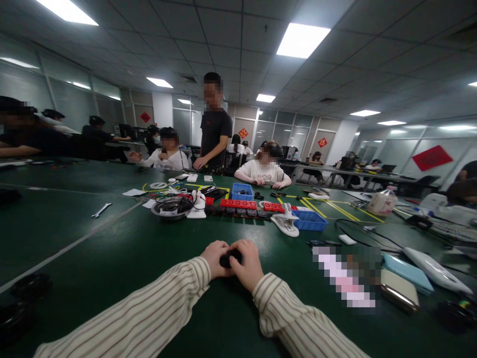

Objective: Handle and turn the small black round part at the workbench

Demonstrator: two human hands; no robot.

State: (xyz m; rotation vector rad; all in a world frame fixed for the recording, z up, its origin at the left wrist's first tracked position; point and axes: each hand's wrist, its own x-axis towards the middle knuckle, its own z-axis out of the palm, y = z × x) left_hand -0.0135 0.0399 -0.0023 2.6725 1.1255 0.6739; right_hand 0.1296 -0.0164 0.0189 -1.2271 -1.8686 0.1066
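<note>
My left hand [215, 258] and my right hand [248, 266] meet over the green table [122, 248], both in striped sleeves. Their fingers are curled round a small black object [230, 258] held between them; its exact shape is hidden by the fingers. Further out on the table lie red and black parts in rows [238, 204], two blue bins [242, 191] [310, 220] and a white clip-like device [285, 221].
A metal bowl with cables [171, 206] and a wrench [101, 210] lie to the left. Phones, cases and cables [406, 273] crowd the right. Several people sit at the far side, and one stands [214, 129]. Dark round objects [22, 298] sit at the near left.
</note>
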